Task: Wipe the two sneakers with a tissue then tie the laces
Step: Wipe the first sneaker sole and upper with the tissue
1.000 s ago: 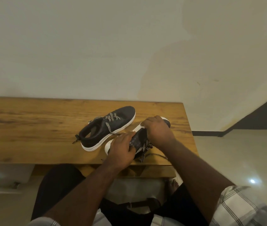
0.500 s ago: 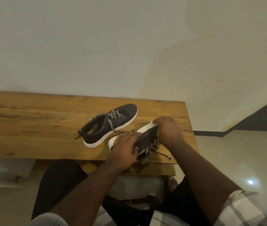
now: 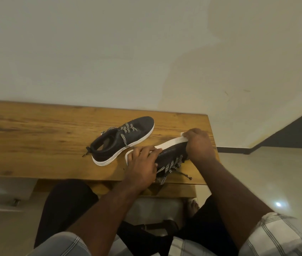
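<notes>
Sneakers, two of them, sit toward the right end of a wooden table [image 3: 35, 137] with a warm, streaked grain, pushed against a plain pale wall [image 3: 109, 52]; glossy light floor tiles [image 3: 275, 182] and a dark skirting strip [image 3: 233, 149] show past the table's right edge. Farther back, the upright sneaker [image 3: 128, 137] rests on its white sole, dark upper, black-and-white patterned laces [image 3: 126, 129] loose across the tongue, one lace end trailing off the heel. Just beside it, nearer the table's front edge, the tipped sneaker [image 3: 168, 152] lies on its side, white sole turned away, its own loose laces [image 3: 170, 166] spilling toward the edge. The left hand [image 3: 141, 163] lies over its heel end with fingers spread on the sole rim. The right hand [image 3: 199, 143] curls round the toe end, gripping it. Whether either hand has a tissue cannot be told.
</notes>
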